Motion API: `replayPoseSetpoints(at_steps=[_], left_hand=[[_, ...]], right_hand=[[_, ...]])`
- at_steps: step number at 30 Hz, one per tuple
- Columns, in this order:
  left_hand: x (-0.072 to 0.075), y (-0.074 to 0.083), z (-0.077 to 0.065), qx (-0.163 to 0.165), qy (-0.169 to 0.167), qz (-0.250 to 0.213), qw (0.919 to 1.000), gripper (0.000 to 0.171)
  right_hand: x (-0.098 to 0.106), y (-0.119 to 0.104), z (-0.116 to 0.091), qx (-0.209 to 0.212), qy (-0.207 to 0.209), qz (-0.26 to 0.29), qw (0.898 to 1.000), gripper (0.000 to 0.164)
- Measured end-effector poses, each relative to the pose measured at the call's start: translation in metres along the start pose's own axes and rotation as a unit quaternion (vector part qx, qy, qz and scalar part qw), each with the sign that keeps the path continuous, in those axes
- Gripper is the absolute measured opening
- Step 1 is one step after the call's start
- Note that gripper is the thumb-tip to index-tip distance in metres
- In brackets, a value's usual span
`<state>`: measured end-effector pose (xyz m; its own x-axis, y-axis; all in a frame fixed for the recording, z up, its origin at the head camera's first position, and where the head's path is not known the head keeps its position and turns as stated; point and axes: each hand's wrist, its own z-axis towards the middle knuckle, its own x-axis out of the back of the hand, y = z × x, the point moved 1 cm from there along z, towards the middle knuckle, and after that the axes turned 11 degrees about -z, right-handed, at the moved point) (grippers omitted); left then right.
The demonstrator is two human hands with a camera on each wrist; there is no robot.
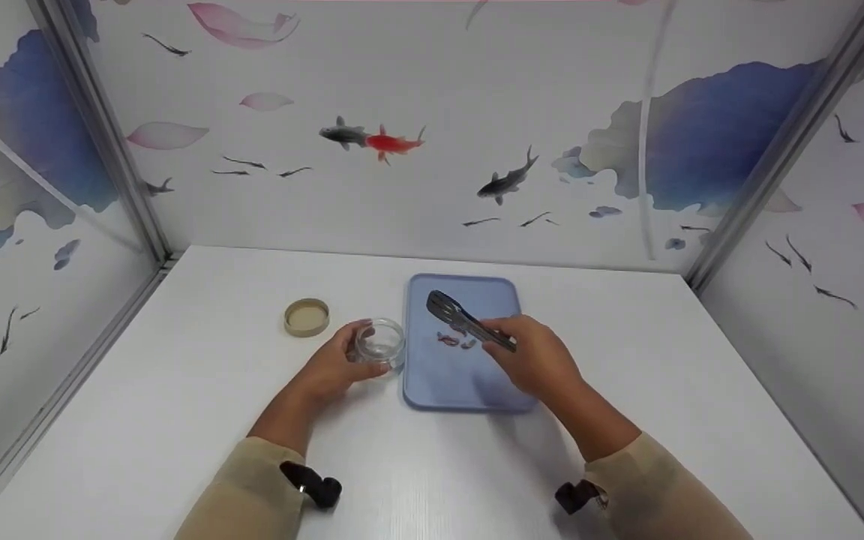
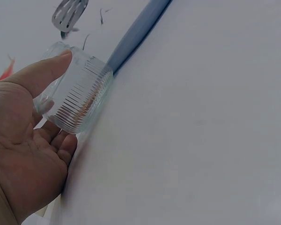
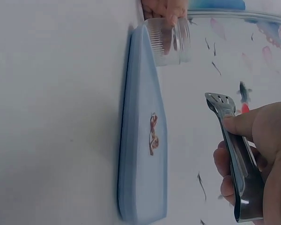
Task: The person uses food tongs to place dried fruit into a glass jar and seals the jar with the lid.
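Observation:
My left hand (image 1: 334,361) holds a clear ribbed glass jar (image 2: 79,93) upright on the table, thumb on one side and fingers on the other. The jar has no lid on and stands against the left edge of a blue tray (image 1: 462,390). Above the tray, my right hand (image 1: 537,356) grips metal tongs (image 3: 241,173) with slotted ends. The ends point away to the left, and nothing shows between them. Several small reddish-brown curled pieces (image 3: 153,133) lie on the tray below the tongs. Their exact kind cannot be made out.
A round gold-coloured lid (image 1: 307,318) lies on the white table (image 1: 237,300) left of the jar. Panels printed with fish and petals (image 1: 432,202) stand at the back and both sides, joined by metal posts (image 1: 769,157).

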<state>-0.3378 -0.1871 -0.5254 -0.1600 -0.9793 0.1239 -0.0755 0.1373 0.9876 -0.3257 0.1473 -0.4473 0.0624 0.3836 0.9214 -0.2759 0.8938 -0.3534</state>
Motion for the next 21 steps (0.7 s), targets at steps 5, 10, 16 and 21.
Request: replayPoseSetpoints(at_steps=[5, 10, 16, 21], left_hand=[[0.000, -0.001, 0.001, -0.001, 0.000, 0.001, 1.0000, 0.096], [0.000, -0.001, 0.002, 0.000, 0.004, 0.009, 1.0000, 0.096], [0.000, 0.000, 0.000, 0.009, 0.004, 0.004, 1.0000, 0.097], [-0.001, 0.002, -0.001, 0.011, 0.003, -0.002, 0.9999, 0.096]], right_hand=[[0.003, -0.012, -0.006, 0.016, 0.000, -0.002, 1.000, 0.036], [0.006, -0.024, -0.009, 0.020, -0.001, 0.003, 1.000, 0.035], [0.003, -0.036, -0.009, 0.031, -0.003, 0.014, 0.999, 0.033], [-0.003, -0.043, -0.008, 0.042, -0.001, 0.023, 0.999, 0.036]])
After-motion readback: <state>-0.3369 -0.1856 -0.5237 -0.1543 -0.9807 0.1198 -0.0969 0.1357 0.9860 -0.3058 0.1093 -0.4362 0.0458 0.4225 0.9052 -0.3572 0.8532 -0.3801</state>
